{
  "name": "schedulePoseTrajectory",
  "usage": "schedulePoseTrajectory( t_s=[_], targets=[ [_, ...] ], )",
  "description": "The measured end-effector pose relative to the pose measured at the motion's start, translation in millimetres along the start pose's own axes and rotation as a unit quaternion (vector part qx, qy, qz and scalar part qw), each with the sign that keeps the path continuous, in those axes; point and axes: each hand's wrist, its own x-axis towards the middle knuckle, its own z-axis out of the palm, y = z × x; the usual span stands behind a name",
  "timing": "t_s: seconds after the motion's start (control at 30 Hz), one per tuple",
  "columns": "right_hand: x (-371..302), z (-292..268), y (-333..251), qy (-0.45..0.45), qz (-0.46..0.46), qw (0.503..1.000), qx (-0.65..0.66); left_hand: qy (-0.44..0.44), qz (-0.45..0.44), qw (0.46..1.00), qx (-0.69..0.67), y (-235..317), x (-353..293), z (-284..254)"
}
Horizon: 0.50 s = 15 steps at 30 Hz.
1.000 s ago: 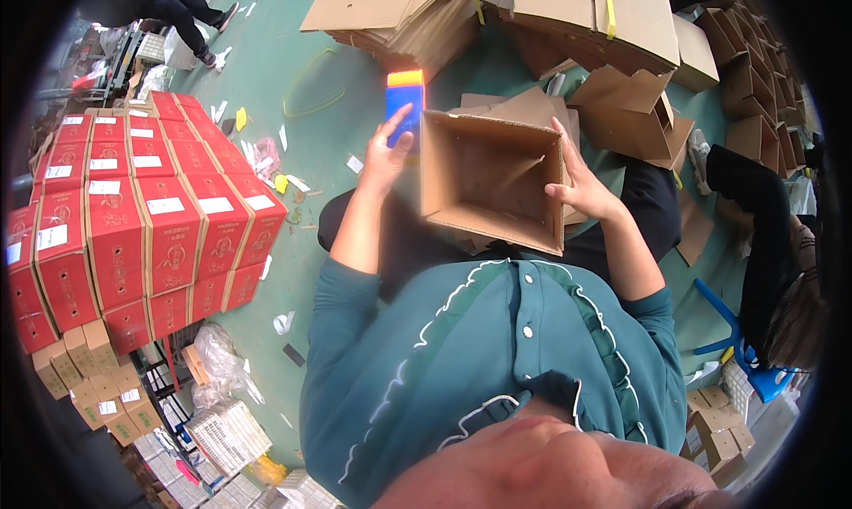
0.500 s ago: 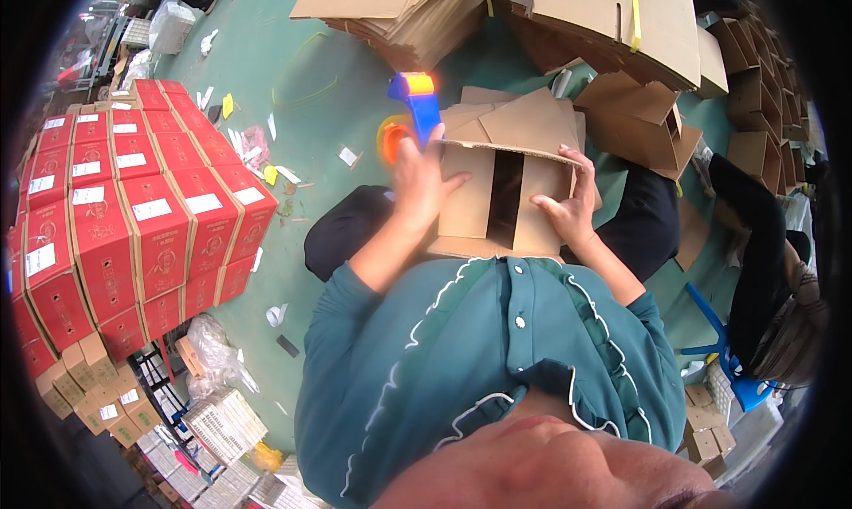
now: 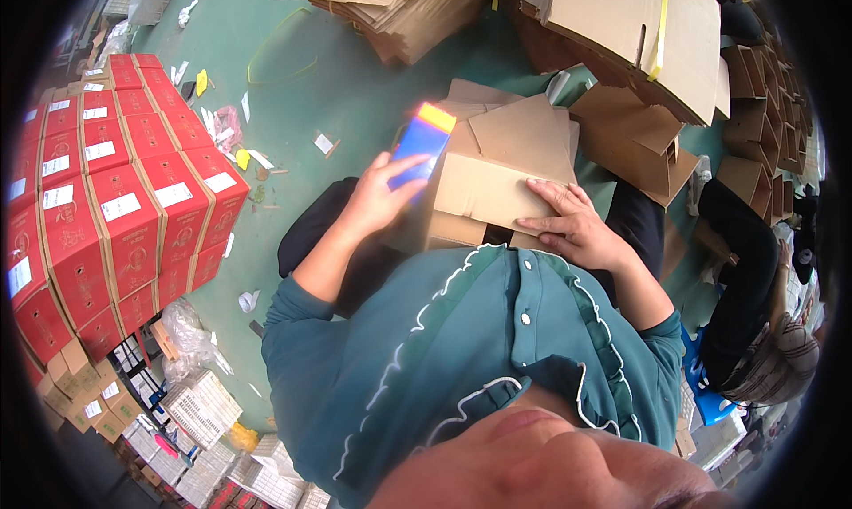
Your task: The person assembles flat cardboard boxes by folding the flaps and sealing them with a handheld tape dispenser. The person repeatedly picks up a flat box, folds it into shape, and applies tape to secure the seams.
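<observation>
In front of my body a brown cardboard box (image 3: pixel 484 189) sits between my legs, its far flap folded inward over the top. A dark gap still shows along the edge nearest me. My right hand (image 3: pixel 572 220) lies on that flap with fingers spread. Just left of the box, my left hand (image 3: pixel 390 189) is wrapped round a blue tape dispenser (image 3: pixel 423 145) with an orange-yellow front end. The dispenser is slightly blurred and held above the box's left side; its tape roll is hidden.
Flat cardboard pieces (image 3: pixel 519 127) lie beyond the box, with an open carton (image 3: pixel 635 136) to their right. Strapped cardboard stacks (image 3: pixel 630 30) stand at the far side. Red cartons (image 3: pixel 133 189) are piled at left. Another person (image 3: pixel 754 269) sits at right.
The box's far flap has been folded down toward me. My right hand has shifted from the box's right edge onto it. The tape dispenser has turned and come nearer.
</observation>
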Motion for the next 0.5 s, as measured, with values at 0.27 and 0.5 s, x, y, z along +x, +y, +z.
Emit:
schedulePoseTrajectory(
  t_s=[0.27, 0.5],
  targets=[
    [6, -19, -14, -0.045, 0.05, 0.997, -0.04, -0.144, 0.133, 0.958, 0.209, 72, 17, -16],
    [15, 2, -14, 0.023, 0.114, 0.984, -0.137, 0.028, 0.106, 0.944, 0.312, 44, 6, 18]
  ],
)
